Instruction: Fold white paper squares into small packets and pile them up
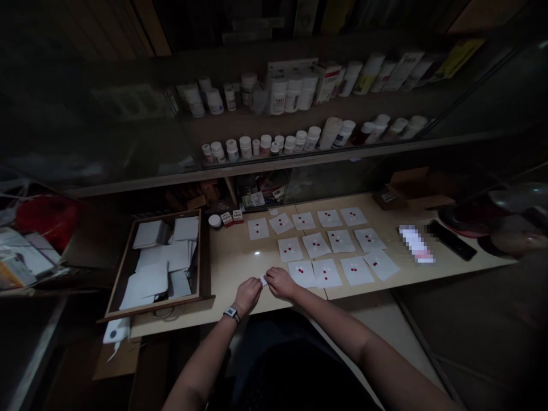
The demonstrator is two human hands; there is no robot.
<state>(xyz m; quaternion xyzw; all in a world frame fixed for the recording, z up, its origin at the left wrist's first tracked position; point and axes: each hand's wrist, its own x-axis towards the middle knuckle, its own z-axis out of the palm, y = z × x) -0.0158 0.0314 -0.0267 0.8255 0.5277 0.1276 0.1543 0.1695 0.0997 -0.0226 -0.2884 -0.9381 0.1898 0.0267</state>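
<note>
Close together at the table's front edge, my left hand [249, 295] and my right hand [280, 282] pinch a small piece of white paper [264, 280] between them. Most of that paper is hidden by the fingers. On my left wrist is a watch [232, 313]. To the right of my hands, several square white papers [302, 274] lie in rough rows, each with small red and white pills [325, 276] on it. The nearest of these sheets lies just beside my right hand.
An open wooden drawer [206, 257] with stacks of white paper [148, 279] stands at left. Behind are a small jar [214, 221] and shelves of bottles [278, 94]. At right lie a phone with a blurred screen [415, 244], a black device [451, 240] and a cardboard box [411, 185].
</note>
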